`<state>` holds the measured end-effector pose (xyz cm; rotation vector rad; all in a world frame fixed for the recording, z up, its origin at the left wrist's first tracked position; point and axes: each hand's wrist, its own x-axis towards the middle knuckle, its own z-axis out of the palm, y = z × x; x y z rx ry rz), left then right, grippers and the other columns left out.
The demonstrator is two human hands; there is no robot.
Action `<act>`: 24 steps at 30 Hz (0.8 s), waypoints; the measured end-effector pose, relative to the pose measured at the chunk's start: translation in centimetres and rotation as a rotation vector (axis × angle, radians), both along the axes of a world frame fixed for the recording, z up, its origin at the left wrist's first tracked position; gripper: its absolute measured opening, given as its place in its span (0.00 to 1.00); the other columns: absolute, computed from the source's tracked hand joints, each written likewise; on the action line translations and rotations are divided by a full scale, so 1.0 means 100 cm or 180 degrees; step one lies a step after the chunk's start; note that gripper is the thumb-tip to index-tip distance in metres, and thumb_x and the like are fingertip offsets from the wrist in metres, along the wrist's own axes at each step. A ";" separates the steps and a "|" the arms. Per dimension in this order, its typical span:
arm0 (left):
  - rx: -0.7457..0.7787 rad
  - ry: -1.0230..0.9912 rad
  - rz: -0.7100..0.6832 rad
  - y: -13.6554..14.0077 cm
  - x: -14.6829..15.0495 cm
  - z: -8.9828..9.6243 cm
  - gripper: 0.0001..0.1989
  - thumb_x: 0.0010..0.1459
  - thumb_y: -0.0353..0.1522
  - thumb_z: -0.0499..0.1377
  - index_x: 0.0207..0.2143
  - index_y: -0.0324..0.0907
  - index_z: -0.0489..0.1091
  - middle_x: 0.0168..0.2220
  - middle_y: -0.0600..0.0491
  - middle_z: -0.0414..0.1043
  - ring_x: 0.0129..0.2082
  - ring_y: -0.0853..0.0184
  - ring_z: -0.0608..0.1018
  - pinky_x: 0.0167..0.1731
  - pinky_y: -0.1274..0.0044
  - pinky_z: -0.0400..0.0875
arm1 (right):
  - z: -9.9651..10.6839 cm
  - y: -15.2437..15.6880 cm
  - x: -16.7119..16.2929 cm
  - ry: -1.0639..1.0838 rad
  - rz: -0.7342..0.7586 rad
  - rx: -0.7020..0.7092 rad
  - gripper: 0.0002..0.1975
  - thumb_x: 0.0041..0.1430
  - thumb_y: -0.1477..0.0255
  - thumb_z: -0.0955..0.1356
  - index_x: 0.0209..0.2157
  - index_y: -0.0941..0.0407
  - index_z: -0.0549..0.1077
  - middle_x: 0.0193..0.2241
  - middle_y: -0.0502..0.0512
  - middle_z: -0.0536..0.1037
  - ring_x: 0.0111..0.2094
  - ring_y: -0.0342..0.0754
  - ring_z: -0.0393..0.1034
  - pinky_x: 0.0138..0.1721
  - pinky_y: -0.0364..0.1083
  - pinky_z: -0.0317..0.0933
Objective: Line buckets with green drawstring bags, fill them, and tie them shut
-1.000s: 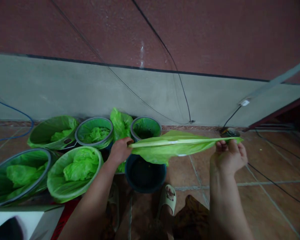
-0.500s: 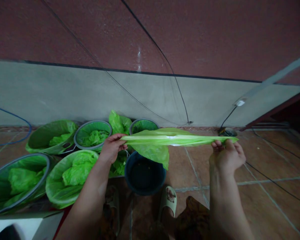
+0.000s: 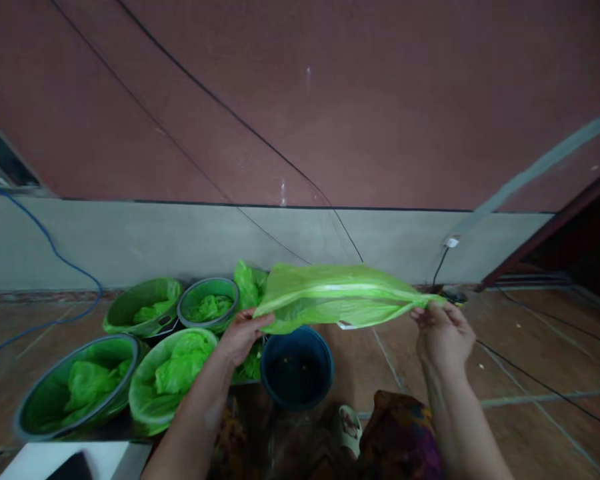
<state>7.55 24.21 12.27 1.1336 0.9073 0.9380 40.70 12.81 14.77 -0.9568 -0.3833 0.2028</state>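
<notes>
A light green plastic bag point(image 3: 325, 293) is stretched level between my two hands. My left hand point(image 3: 247, 331) pinches its left edge, where the bag spreads wide. At the other end my right hand point(image 3: 444, 327) is closed on the bag's bunched end. Below the bag, on the floor, stands a dark blue bucket point(image 3: 325, 383) with no bag in it; a few small specks show at its bottom. Left of it are several bins with green bags over their rims, among them a pale-rimmed bin point(image 3: 140, 407) nearest my left forearm.
A large grey-rimmed bin point(image 3: 27, 413) and a small round bin point(image 3: 184, 313) also hold green plastic. A white surface with a dark object point(image 3: 73, 469) is at lower left. Cables run along the wall point(image 3: 405, 240), one from a white plug point(image 3: 451, 243). My slippered foot point(image 3: 349, 427) is below.
The bag has gone from a narrow, taut strip with a hanging flap to a wider, fuller sheet. My hands have come slightly closer together. The view has tilted up, showing more wall.
</notes>
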 end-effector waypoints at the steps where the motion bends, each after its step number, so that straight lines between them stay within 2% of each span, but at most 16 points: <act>1: -0.0234 -0.0156 -0.0273 -0.015 -0.005 -0.003 0.16 0.39 0.40 0.69 0.27 0.39 0.75 0.26 0.50 0.76 0.29 0.63 0.76 0.34 0.72 0.71 | -0.013 -0.004 0.001 0.0252 0.0118 -0.0132 0.14 0.36 0.73 0.76 0.26 0.59 0.71 0.18 0.45 0.73 0.17 0.38 0.69 0.22 0.38 0.69; 3: -0.0438 -0.0313 -0.0528 -0.042 -0.017 -0.011 0.17 0.38 0.41 0.70 0.29 0.40 0.77 0.28 0.48 0.77 0.30 0.62 0.78 0.35 0.70 0.73 | -0.034 -0.011 0.005 0.0513 0.0219 -0.0264 0.16 0.35 0.73 0.77 0.27 0.60 0.71 0.19 0.46 0.74 0.17 0.39 0.70 0.22 0.38 0.70; 5: -0.0429 -0.0356 -0.0555 -0.061 -0.029 -0.016 0.17 0.37 0.41 0.71 0.30 0.43 0.78 0.30 0.48 0.78 0.31 0.60 0.78 0.36 0.68 0.73 | -0.045 -0.016 0.010 0.0592 0.0179 -0.0285 0.16 0.35 0.72 0.77 0.27 0.60 0.70 0.18 0.45 0.74 0.17 0.39 0.71 0.21 0.38 0.70; 10: -0.0256 -0.0275 -0.0832 -0.084 -0.047 -0.009 0.16 0.35 0.36 0.71 0.32 0.46 0.80 0.33 0.50 0.79 0.33 0.60 0.79 0.42 0.66 0.73 | -0.044 -0.027 0.016 0.0740 0.0194 -0.0271 0.13 0.37 0.75 0.75 0.26 0.59 0.70 0.17 0.44 0.73 0.16 0.40 0.70 0.20 0.37 0.70; 12: -0.0188 -0.0205 -0.0930 -0.089 -0.046 -0.006 0.15 0.36 0.34 0.70 0.32 0.44 0.79 0.32 0.51 0.79 0.32 0.61 0.78 0.41 0.67 0.72 | -0.044 -0.032 0.015 0.0804 0.0192 -0.0297 0.13 0.37 0.75 0.75 0.26 0.59 0.70 0.16 0.44 0.73 0.16 0.40 0.70 0.19 0.37 0.70; 14: -0.0055 -0.0047 -0.0838 -0.091 -0.042 -0.007 0.12 0.39 0.35 0.69 0.29 0.43 0.77 0.30 0.51 0.78 0.31 0.63 0.77 0.39 0.70 0.72 | -0.046 -0.040 0.014 0.0822 0.0172 -0.0317 0.14 0.36 0.74 0.75 0.26 0.59 0.69 0.16 0.44 0.73 0.16 0.40 0.70 0.19 0.37 0.69; 16: 0.0200 0.0232 -0.0480 -0.089 -0.037 -0.012 0.11 0.40 0.36 0.68 0.26 0.41 0.73 0.27 0.53 0.75 0.28 0.66 0.75 0.34 0.74 0.70 | -0.047 -0.049 0.013 0.0836 0.0157 -0.0306 0.15 0.36 0.73 0.76 0.27 0.60 0.69 0.17 0.44 0.73 0.16 0.39 0.70 0.19 0.37 0.69; 19: 0.0588 0.0873 0.0457 -0.080 -0.034 -0.026 0.11 0.42 0.37 0.64 0.22 0.43 0.64 0.19 0.58 0.66 0.22 0.70 0.70 0.26 0.79 0.65 | -0.047 -0.064 0.010 0.0863 0.0118 -0.0307 0.15 0.35 0.73 0.76 0.26 0.59 0.70 0.16 0.43 0.73 0.16 0.39 0.70 0.18 0.36 0.69; 22: 0.0997 0.1832 0.1291 -0.072 -0.038 -0.037 0.07 0.45 0.33 0.59 0.24 0.45 0.61 0.17 0.60 0.62 0.19 0.68 0.67 0.24 0.78 0.62 | -0.049 -0.077 0.004 0.0722 0.0310 -0.0334 0.17 0.33 0.72 0.78 0.27 0.60 0.72 0.18 0.44 0.74 0.16 0.38 0.70 0.18 0.36 0.69; 24: 0.1272 0.2425 0.1578 -0.067 -0.042 -0.039 0.05 0.46 0.30 0.57 0.25 0.45 0.61 0.16 0.59 0.59 0.19 0.67 0.67 0.25 0.76 0.60 | -0.051 -0.083 -0.003 0.0595 0.0542 -0.0371 0.19 0.32 0.71 0.79 0.28 0.60 0.73 0.19 0.45 0.76 0.17 0.38 0.70 0.20 0.36 0.69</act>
